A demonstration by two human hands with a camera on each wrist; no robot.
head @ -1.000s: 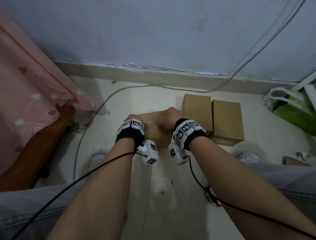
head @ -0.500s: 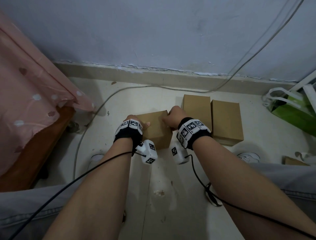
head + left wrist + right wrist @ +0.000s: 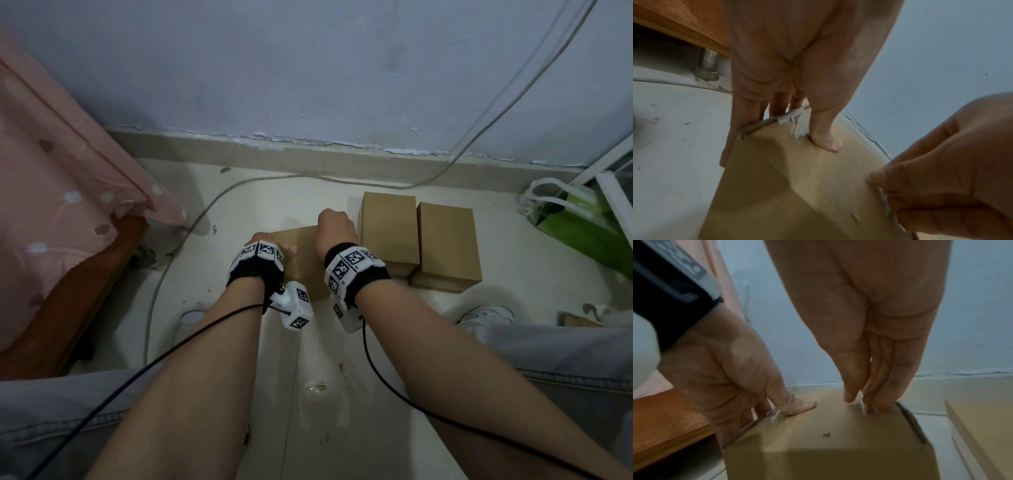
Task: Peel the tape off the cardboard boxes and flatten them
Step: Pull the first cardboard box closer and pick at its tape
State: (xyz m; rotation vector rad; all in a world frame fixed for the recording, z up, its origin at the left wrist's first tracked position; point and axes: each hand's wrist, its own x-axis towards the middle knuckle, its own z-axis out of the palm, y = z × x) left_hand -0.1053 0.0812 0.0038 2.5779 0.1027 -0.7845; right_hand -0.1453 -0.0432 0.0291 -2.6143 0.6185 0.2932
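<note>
At the far left of the head view a pink dotted curtain (image 3: pixel 58 192) hangs over a brown wooden frame (image 3: pixel 78 305), and a grey cable (image 3: pixel 178 246) curves across the pale floor (image 3: pixel 342 411) from the frame toward the wall. Next comes the left hand (image 3: pixel 270 245), whose grip is closed round the left end of the near cardboard box (image 3: pixel 301 260): in the left wrist view its thumb (image 3: pixel 824 138) presses on the box top while the fingers (image 3: pixel 731 133) reach down over the end face, beside a torn scrap of clear tape (image 3: pixel 794 123) stuck at that edge. This box stands on the floor between the two wrists, just in front of the person's knees. Right of it the right hand (image 3: pixel 334 226) sits at the box's far right top edge; in the right wrist view its thumb (image 3: pixel 851 386) and fingers (image 3: pixel 885 386) come together on a thin strip of clear tape there, a narrow pinching grip, though the blur hides how much tape is lifted. Further right, two more closed cardboard boxes (image 3: pixel 419 240) stand side by side, touching each other and just beside the held one. At the far right a green bag (image 3: pixel 579 222) with white handles lies near the wall
</note>
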